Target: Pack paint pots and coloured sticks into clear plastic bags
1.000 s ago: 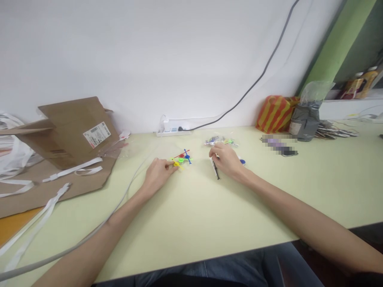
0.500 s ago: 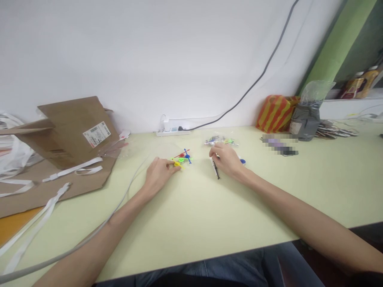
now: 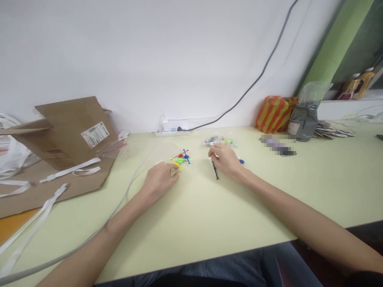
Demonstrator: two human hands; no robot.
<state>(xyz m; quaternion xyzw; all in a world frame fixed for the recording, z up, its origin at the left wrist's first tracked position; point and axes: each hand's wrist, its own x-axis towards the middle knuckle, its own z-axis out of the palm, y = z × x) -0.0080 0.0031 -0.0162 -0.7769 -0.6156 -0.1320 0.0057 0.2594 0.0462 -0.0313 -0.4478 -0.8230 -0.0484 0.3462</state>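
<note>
My left hand (image 3: 160,180) rests on the pale green table (image 3: 191,223) with its fingertips at a small toy of coloured plastic pieces (image 3: 183,158). Its yellow piece lies partly under those fingers, and I cannot tell whether they grip it. My right hand (image 3: 226,160) pinches a slim white pen-like stick with a black end (image 3: 214,169), its tip pointing down at the tabletop. Just behind that hand lie a clear plastic bag of small coloured parts (image 3: 218,140) and a blue round piece (image 3: 241,162).
A flattened cardboard box (image 3: 70,137) with white straps (image 3: 70,169) lies at the left, and a grey cable (image 3: 127,191) crosses the table there. A white power strip (image 3: 170,133) sits against the wall. A striped bag (image 3: 275,114) and a grey pouch (image 3: 303,123) stand at the back right.
My left hand has drawn back slightly from the toy, toward me. The right hand has barely moved, and the whole view has shifted a little.
</note>
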